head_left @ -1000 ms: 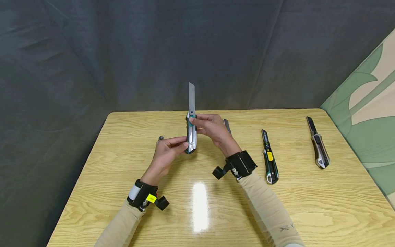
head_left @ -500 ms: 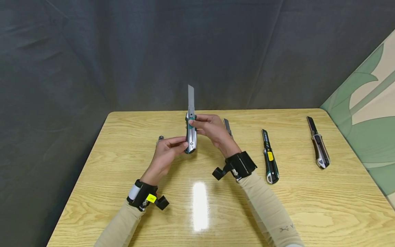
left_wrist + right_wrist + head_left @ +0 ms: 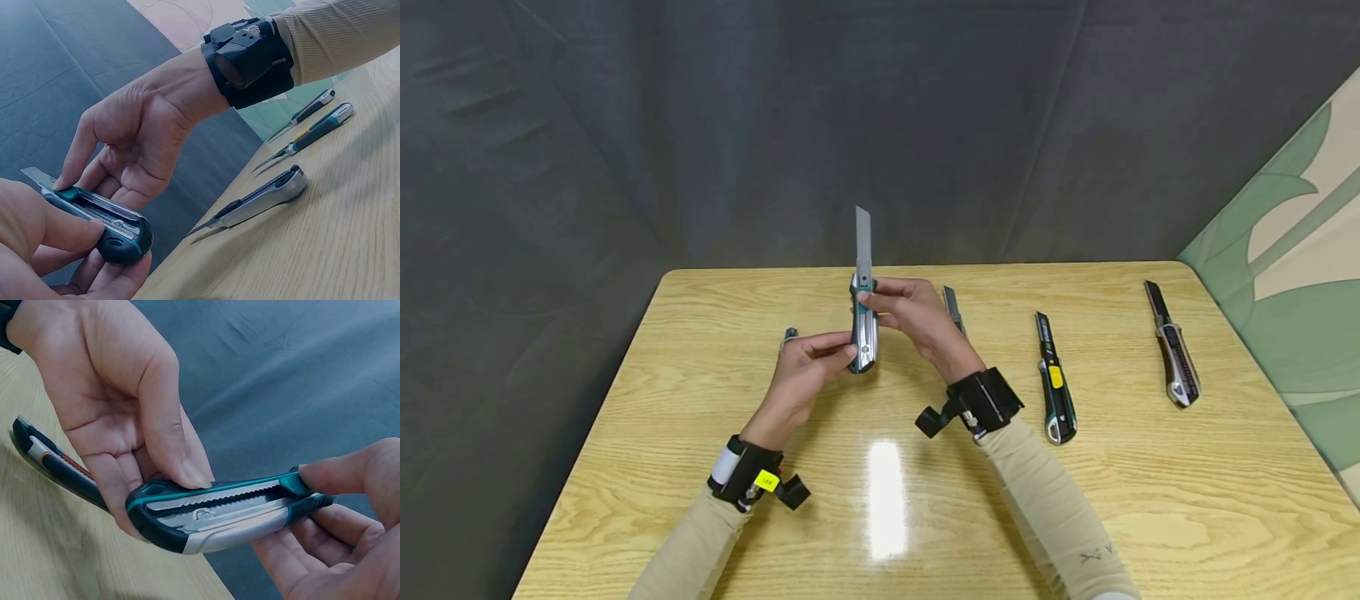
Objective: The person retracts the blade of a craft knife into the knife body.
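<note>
A utility knife [image 3: 867,333] with a silver and dark body and green trim is held above the table, its blade [image 3: 863,237] extended and pointing away. My left hand [image 3: 805,371] pinches the butt end between thumb and fingers. Near the blade end, my right hand [image 3: 919,317] grips the body, and its thumb [image 3: 325,475] presses the green slider [image 3: 292,484]. In the left wrist view the knife's slotted channel [image 3: 103,214] faces up. Fingers hide part of the handle's underside.
On the wooden table [image 3: 700,533], another utility knife [image 3: 953,305] lies partly behind the right hand. Rightward lie a yellow-slider knife [image 3: 1056,396] and a grey-and-dark knife [image 3: 1178,358]. Beyond the left hand, an orange-trimmed knife [image 3: 59,465] is partly hidden. A dark curtain [image 3: 880,133] hangs behind.
Over the last second the right thumb has shifted slightly toward the butt end, and the blade tip sits a little lower. The left hand stays in place.
</note>
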A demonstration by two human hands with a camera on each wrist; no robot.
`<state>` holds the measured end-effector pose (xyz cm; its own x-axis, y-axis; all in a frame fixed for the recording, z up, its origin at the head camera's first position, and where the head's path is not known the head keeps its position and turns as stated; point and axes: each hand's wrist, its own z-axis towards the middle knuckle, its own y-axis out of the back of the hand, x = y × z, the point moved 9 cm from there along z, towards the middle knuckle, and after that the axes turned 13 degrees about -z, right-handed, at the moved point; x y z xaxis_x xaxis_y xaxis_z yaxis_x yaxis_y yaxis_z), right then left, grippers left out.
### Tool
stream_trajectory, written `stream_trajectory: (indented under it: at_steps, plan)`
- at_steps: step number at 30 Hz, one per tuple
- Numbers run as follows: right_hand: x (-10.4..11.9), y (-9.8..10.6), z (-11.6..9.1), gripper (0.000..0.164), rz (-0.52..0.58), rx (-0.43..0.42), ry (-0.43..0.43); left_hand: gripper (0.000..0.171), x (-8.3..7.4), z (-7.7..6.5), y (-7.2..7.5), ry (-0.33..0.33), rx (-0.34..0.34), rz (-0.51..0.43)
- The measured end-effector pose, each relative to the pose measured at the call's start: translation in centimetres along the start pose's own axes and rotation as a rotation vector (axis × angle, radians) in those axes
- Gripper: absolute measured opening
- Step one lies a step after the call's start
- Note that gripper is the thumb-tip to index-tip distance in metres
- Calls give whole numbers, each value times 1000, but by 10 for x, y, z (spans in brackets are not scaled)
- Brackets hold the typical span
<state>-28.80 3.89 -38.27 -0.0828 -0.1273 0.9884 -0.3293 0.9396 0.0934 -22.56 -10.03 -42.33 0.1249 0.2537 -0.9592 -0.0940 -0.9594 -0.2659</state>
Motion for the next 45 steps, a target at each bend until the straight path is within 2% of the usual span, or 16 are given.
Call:
stream_trajectory:
  at_steps: [17,29,38,45]
  plan:
    - [0,-3,-2,37,36,38,1,27,1,0,1,3,0,-10]
    - [-6,-4,-4,38,49,23,-21,27,3,1,2,8,-3,-13]
    - [-6,-5,-4,41,59,25,-14,27,2,1,3,18,-2,-8]
    - [-6,-6,-4,42,56,32,9,27,1,1,2,0,5,-30]
